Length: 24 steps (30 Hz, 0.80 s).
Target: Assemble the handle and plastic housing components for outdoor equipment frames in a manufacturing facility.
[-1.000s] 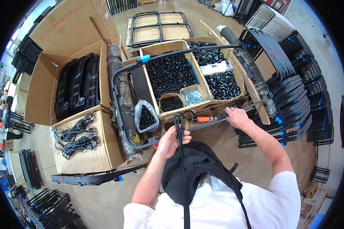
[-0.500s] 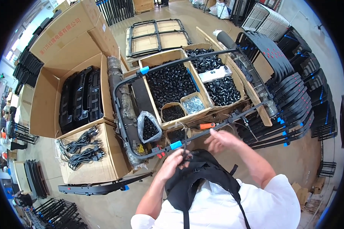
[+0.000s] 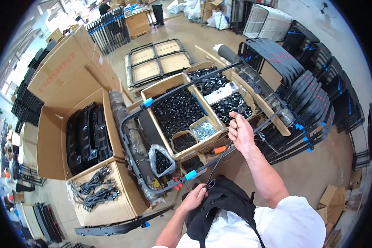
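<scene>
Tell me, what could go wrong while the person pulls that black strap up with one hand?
1. The thin black strap runs taut from the raised right hand down to the left hand; it might slip free and whip back.
2. It passes close to the black metal frame and its blue clip, so it could catch there.
3. The orange-handled tool lies just under the strap and may get knocked.

We see a thin black cord [image 3: 219, 159] stretched taut, slanting upward; its lower end meets a black fabric piece [image 3: 223, 202].
</scene>
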Each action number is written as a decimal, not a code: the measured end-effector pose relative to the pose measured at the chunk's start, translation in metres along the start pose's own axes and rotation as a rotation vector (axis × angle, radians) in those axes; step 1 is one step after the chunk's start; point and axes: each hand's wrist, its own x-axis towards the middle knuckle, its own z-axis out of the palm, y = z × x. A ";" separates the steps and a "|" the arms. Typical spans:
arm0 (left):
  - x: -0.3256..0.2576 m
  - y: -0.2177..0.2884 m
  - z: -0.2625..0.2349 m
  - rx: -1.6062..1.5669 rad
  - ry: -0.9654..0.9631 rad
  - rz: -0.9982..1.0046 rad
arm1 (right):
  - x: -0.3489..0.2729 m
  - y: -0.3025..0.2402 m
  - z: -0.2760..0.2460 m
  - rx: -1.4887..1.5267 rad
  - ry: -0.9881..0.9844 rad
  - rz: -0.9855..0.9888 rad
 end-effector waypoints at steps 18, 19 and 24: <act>-0.012 0.186 -0.049 0.544 0.783 0.713 | -0.156 -0.011 0.004 -0.195 -0.559 0.320; -0.008 0.188 -0.045 0.459 0.678 0.679 | -0.160 -0.014 0.000 -0.174 -0.590 0.370; 0.007 0.160 -0.007 -0.089 0.217 0.414 | -0.169 -0.021 -0.021 -0.155 -0.688 0.533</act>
